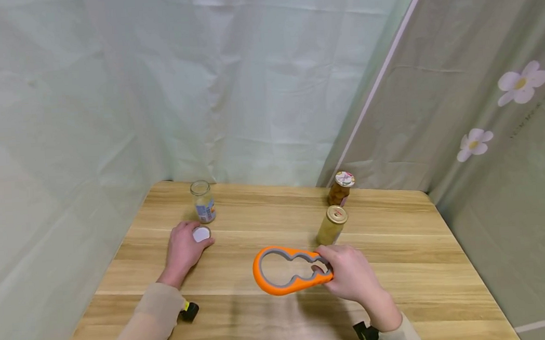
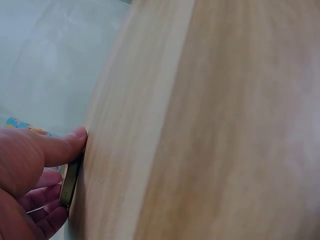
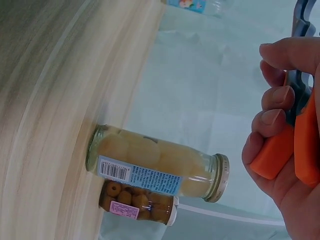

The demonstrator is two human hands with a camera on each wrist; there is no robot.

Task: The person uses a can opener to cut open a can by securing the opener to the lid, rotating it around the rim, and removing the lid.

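My left hand [image 1: 183,248] pinches a round jar lid [image 1: 201,234] by its edge, the pale inner side facing up. In the left wrist view the lid's gold rim [image 2: 70,185] lies close against the wood, between thumb and fingers. Just beyond that hand stands an open glass jar [image 1: 204,208] with a blue label. My right hand [image 1: 351,274] grips an orange jar opener [image 1: 280,290] with grey inner notches by its handle end, held above the table. Behind it stands a tall jar [image 1: 330,231] of pale fruit with a gold lid.
A smaller jar [image 1: 338,193] of brown round fruit, topped by a patterned lid, stands behind the tall one near the table's back edge. The wooden table [image 1: 256,207] is bordered by hanging pale curtains [image 1: 250,114] at the back and sides.
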